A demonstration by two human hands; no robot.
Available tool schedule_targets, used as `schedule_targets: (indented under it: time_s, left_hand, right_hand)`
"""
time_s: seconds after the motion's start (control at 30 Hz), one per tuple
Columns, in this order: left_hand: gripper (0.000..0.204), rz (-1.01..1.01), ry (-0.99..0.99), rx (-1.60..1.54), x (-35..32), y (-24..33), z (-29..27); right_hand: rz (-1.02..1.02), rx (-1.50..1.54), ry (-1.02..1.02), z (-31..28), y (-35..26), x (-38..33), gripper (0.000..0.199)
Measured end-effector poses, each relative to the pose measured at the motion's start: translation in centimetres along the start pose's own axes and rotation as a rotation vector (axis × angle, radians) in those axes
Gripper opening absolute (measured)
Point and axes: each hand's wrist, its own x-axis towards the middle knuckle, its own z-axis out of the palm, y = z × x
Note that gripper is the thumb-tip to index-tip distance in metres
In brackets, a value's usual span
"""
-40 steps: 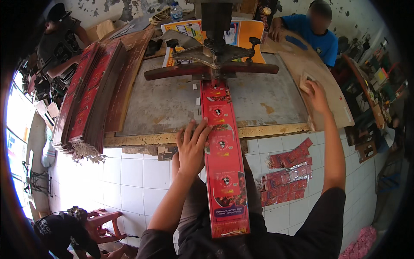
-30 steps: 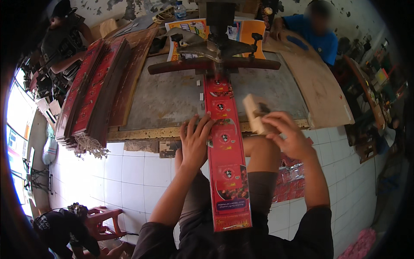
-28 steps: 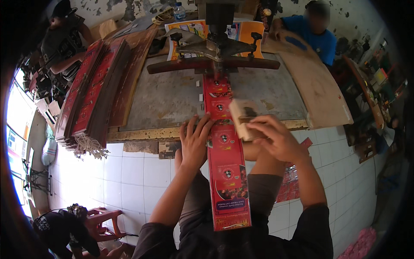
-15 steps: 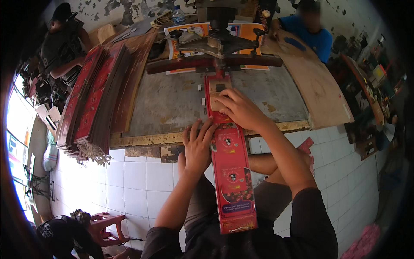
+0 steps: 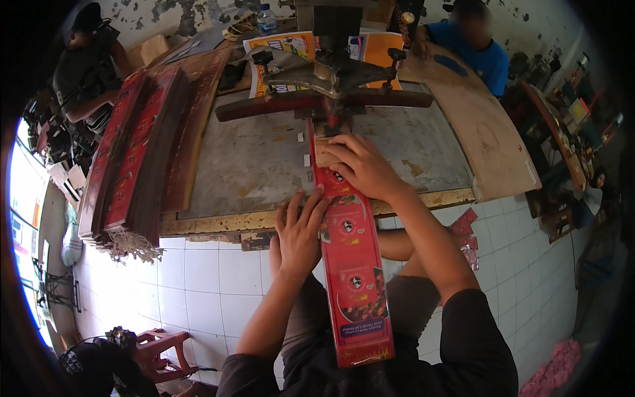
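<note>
While the red printed strip (image 5: 348, 258) lies with its far end beneath the press (image 5: 334, 86) at 12 o'clock and its near end jutting past the grey-topped table (image 5: 403, 155) toward 6 o'clock, it spans that overhang with little visible sag, so it seems fairly stiff, and I judge it light for its length. The glossy face looks slippery and the corners could probably crease, so the better hold is likely along the 2 long edges, not by the pale cord (image 5: 366, 360) at the near end. The left hand (image 5: 299, 235), at 7 o'clock from centre, has its fingers extended and parted, tips against the strip's left edge; the right hand (image 5: 362, 165), at 1 o'clock, curls round the wooden block (image 5: 323, 159), which rests on the strip. Counted: 1 block, 1 press with 2 knobs (image 5: 397, 54), 2 white pieces (image 5: 307, 160) just beside the strip near 11 o'clock, and 2 stacks of red strips (image 5: 149, 139) between 9 and 10 o'clock, their layers too tight to count. Red packets (image 5: 468, 245) near 3 o'clock are partly hidden, so their number is unclear. There is 1 bottle (image 5: 267, 23) between 11 and 12 o'clock, and 1 red stool (image 5: 157, 341) between 7 and 8 o'clock.
</note>
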Motion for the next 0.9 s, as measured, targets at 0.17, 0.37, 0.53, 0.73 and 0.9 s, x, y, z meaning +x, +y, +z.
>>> schedule_targets:
  time_s: [0.17,0.37,0.53,0.73,0.9]
  left_hand:
    - [0.048,-0.009,-0.008,0.028,-0.2,-0.1,0.1]
    - [0.048,-0.014,-0.028,-0.021,-0.1,0.1,-0.3]
    - [0.052,0.004,-0.053,-0.018,-0.3,-0.3,-0.2]
    - [0.055,0.006,-0.106,-0.032,-0.1,-0.2,-1.0]
    - [0.06,0.034,-0.138,-0.052,0.5,-0.4,-2.2]
  right_hand:
    - [0.011,0.022,0.08,0.4,0.1,-0.6,0.041]
    - [0.011,0.08,0.098,0.5,0.9,-0.3,0.04]
    - [0.023,0.073,0.134,0.6,0.6,-0.3,0.035]
    - [0.056,0.012,0.171,0.5,0.3,-0.5,0.036]
    - [0.043,-0.015,0.206,0.4,0.5,-0.5,0.032]
